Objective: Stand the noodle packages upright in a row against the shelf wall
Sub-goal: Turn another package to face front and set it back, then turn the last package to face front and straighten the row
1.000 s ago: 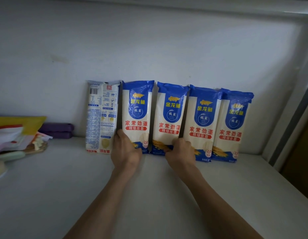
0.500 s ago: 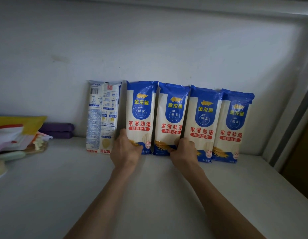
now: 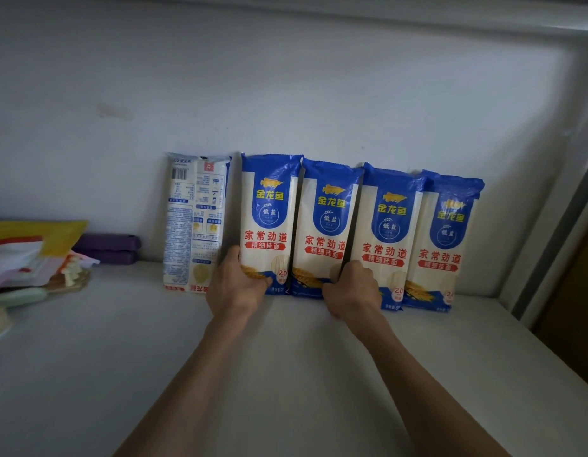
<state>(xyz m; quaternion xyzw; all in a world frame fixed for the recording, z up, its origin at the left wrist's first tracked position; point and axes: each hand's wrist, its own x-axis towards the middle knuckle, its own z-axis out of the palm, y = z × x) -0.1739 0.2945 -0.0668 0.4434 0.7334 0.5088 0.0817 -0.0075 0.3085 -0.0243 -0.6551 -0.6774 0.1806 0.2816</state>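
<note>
Head view: five noodle packages (image 3: pixel 385 239) stand upright in a row against the shelf wall (image 3: pixel 286 94). The left hand (image 3: pixel 236 286) grips the bottom of the second package (image 3: pixel 269 222); the right hand (image 3: pixel 352 290) curls round the lower right edge of the third package (image 3: pixel 325 229).

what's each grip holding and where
Left grip holds the second noodle package from left by its bottom; right grip the third package by its bottom right.

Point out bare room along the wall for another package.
Bare room lies right of the rightmost blue-and-white noodle package, before the grey side frame, and in a narrower gap between the purple folded cloth and the back-facing white package. The white shelf front is open. Crowded: the yellow-and-white bag pile at left.
</note>
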